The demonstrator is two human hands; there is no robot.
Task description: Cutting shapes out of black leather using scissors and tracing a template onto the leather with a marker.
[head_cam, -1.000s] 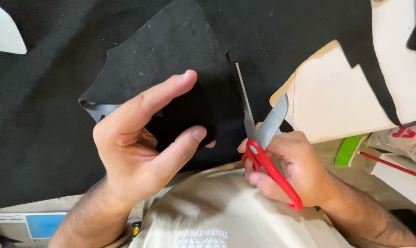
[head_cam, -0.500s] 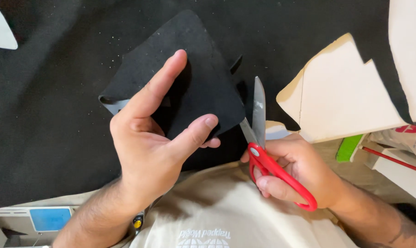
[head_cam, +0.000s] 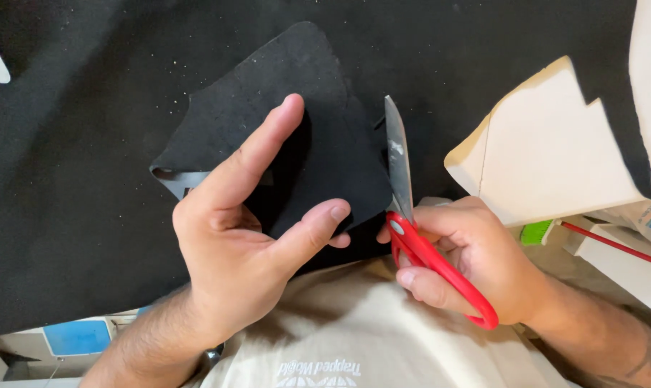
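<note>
A folded piece of black fabric [head_cam: 282,100] is lifted above a large black sheet [head_cam: 74,179] that covers the table. My left hand [head_cam: 246,237] pinches the piece's near edge between thumb and fingers, index finger stretched along its top. My right hand [head_cam: 469,259] grips red-handled scissors [head_cam: 412,215]. Their grey blades are closed and point away from me, running along the right edge of the black piece.
A cream paper pattern piece [head_cam: 555,151] with a stepped edge lies at right on the black sheet. Boxes, a green object [head_cam: 534,231] and a red rod [head_cam: 613,244] sit below it. A blue-topped device [head_cam: 74,336] is at lower left. My cream shirt fills the bottom.
The scissor blades, spread apart a second ago, have closed along the fabric's right edge. My left hand and the black piece have shifted slightly right and towards me.
</note>
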